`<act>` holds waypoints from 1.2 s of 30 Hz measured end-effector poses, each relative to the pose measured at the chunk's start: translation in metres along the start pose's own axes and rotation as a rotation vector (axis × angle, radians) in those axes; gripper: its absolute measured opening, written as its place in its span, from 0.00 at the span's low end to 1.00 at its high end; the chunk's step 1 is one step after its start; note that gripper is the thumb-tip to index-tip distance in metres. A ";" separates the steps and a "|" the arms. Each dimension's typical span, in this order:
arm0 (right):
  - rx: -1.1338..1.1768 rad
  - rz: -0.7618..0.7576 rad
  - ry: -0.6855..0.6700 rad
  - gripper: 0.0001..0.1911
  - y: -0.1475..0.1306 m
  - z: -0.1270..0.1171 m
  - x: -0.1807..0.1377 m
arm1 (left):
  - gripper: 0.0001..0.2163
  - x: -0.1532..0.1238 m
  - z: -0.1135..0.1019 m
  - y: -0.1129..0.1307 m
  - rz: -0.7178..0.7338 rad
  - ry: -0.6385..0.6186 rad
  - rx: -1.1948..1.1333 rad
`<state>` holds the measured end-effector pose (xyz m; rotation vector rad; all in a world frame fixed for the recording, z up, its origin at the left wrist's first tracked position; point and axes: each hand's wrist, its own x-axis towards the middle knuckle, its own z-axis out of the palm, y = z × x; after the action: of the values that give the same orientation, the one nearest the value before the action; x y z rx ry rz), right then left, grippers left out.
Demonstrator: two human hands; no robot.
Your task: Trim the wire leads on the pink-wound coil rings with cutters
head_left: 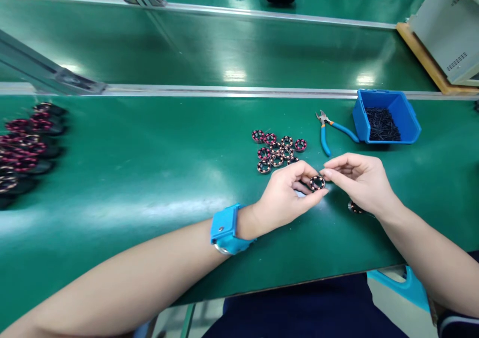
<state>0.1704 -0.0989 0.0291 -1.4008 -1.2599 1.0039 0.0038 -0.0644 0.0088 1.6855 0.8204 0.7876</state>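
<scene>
My left hand (286, 193), with a blue strap (226, 231) round its wrist, grips a small ring-shaped motor stator (317, 183) with copper windings between thumb and fingers. At the ring's right edge, the thumb and forefinger of my right hand (359, 178) are pinched together; what lies between them is too small to make out. Behind my left hand is a cluster of similar wound stators (276, 152), some reddish, some copper. Another stator (355, 207) lies partly hidden beside my right hand.
Cutting pliers (329, 128) with blue handles lie open beyond my right hand. Next to them, a blue bin (411, 123) holds many thin black pieces (381, 123). Blurred rows of stators (26, 148) sit at the far left. A metal rail (232, 92) crosses the green table (168, 153).
</scene>
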 end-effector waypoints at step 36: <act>-0.862 -0.524 -0.278 0.12 -0.007 -0.008 -0.020 | 0.06 -0.003 -0.003 -0.007 0.227 -0.039 0.254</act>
<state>0.1741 -0.1197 0.0373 -1.4199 -2.2874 0.2760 -0.0013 -0.0645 0.0026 2.0406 0.7333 0.8273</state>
